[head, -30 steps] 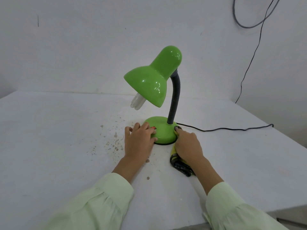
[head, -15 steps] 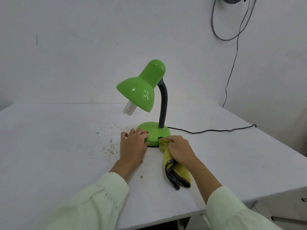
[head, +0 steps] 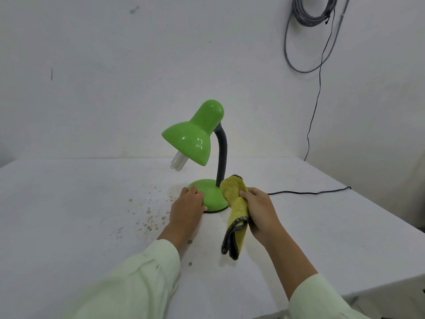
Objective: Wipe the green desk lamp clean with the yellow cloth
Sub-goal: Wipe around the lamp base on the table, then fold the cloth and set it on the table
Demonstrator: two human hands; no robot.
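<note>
The green desk lamp [head: 194, 137] stands mid-table on a round green base [head: 211, 194], with a black flexible neck and a white bulb under its shade. My left hand [head: 187, 209] rests on the near left part of the base, fingers laid over it. My right hand [head: 261, 210] grips the yellow cloth [head: 235, 203], lifted off the table. The cloth's top sits by the foot of the neck at the base's right side, and its dark-edged end hangs down.
The white table [head: 69, 203] carries brown specks left of the lamp. The lamp's black cord [head: 308, 192] runs right across the table and up the wall, where a grey cable coil [head: 310, 10] hangs. The table's right edge and front corner lie near my right arm.
My right hand has lifted the cloth from the table beside the base up toward the foot of the neck. My left hand stays on the base. The view has pulled back.
</note>
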